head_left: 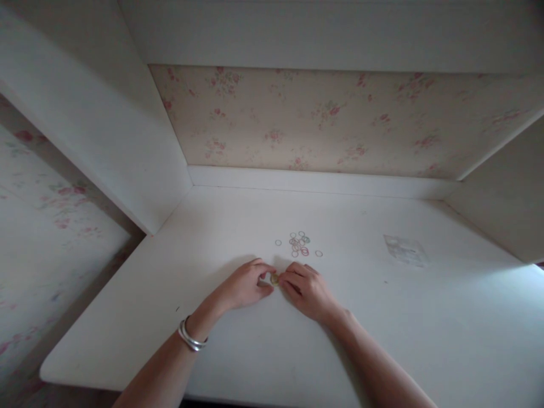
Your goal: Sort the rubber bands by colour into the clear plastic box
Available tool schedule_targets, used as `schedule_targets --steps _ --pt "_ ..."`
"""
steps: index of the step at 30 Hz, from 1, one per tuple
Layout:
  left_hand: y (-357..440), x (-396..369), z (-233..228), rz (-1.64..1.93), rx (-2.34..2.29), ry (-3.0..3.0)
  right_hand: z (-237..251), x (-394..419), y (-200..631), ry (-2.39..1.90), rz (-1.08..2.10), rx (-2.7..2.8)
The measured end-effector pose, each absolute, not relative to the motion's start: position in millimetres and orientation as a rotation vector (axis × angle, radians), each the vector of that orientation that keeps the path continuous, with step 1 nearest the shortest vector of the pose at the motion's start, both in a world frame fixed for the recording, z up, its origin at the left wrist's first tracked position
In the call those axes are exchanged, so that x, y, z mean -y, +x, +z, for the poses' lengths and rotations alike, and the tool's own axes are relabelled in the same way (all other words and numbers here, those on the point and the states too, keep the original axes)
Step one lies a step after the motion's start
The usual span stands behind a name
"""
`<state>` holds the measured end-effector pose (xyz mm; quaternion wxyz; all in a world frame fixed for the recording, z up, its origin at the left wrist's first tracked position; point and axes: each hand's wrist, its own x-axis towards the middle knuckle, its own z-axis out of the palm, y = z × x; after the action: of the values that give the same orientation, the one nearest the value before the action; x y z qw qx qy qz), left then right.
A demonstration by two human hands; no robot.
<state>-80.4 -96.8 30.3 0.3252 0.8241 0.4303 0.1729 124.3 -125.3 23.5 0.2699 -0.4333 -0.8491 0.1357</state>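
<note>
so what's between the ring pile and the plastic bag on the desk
Nothing: in the head view the desk is bare between the ring pile and the plastic bag.

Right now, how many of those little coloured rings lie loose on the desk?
About 12, hard to tell: most in an overlapping cluster, one apart left, one right. Another sits between both hands' fingers; some may be hidden.

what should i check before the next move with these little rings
1. Both hands on the ring: left hand and right hand meet at a small yellowish ring: ok.
2. Firm pinch: fingertips hide it: cannot tell.
3. Pile of small rings lies apart from the hands: ok.
4. Clear plastic bag lies flat to the right: ok.
5. Bracelets sit on the left wrist, off the desk: ok.
</note>
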Motion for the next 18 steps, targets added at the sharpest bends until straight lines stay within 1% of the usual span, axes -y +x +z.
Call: schedule_targets --steps 6,18 --pt "-79.1 96.9 32.0 0.457 -1.141 2.156 23.2 121.4 135.5 -1.299 0.342 2.314" --pt "-76.8 96.7 29.3 0.478 -1.147 2.195 18.5 120.8 128.8 -1.306 0.273 2.33"
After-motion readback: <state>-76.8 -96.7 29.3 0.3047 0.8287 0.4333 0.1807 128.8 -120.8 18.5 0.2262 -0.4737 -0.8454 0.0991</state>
